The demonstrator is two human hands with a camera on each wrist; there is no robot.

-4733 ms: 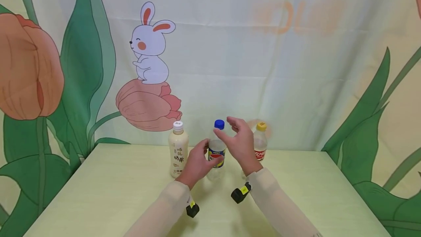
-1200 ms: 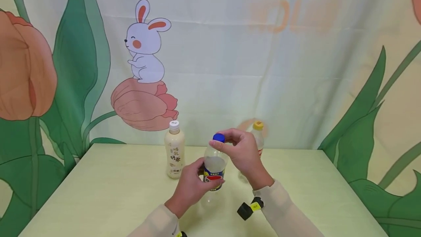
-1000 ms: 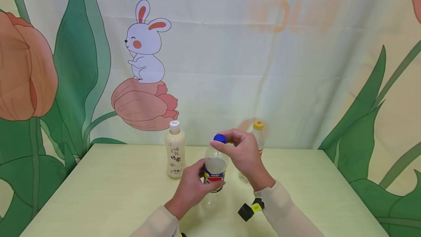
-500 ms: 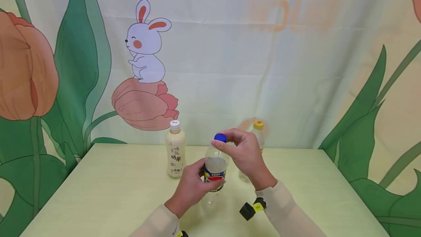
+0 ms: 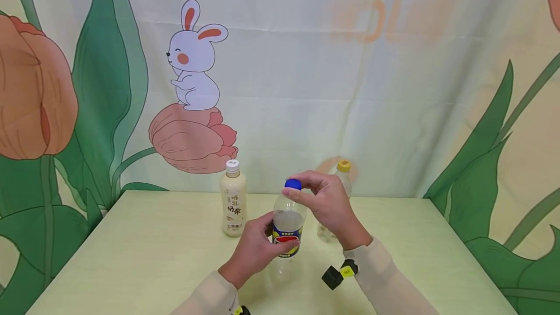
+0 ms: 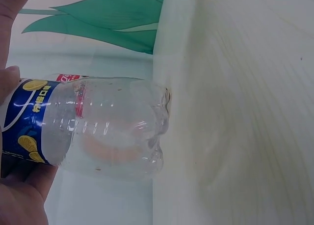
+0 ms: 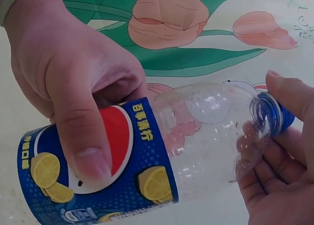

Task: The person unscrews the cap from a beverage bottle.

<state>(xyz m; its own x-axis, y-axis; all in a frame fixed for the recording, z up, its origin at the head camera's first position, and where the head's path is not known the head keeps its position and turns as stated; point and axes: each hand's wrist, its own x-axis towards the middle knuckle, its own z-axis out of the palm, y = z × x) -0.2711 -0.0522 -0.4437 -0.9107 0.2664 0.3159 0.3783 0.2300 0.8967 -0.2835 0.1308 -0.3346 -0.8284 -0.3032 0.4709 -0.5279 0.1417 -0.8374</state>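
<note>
A clear soda bottle [image 5: 288, 222] with a blue label showing lemons stands nearly upright before me, no drink showing in it. My left hand [image 5: 257, 244] grips it round the label, the thumb lying across the front, as the right wrist view also shows [image 7: 83, 102]. At the neck, my right hand [image 5: 325, 203] pinches the blue cap [image 5: 293, 184] between thumb and fingers. The cap sits on the neck in the right wrist view. In the left wrist view, the ridged bottle base [image 6: 157, 126] appears close to the tabletop.
A milk tea bottle [image 5: 233, 203] with a white cap stands to the left. Behind my right hand is a clear bottle with a yellow cap [image 5: 344, 166], partly hidden. The pale table [image 5: 144, 252] ends at a printed curtain [image 5: 280, 86].
Earlier both hands hovered around the bottle; since then it has come nearer to me, my left hand has closed on its label and my right on its cap. Over the last second, little has moved.
</note>
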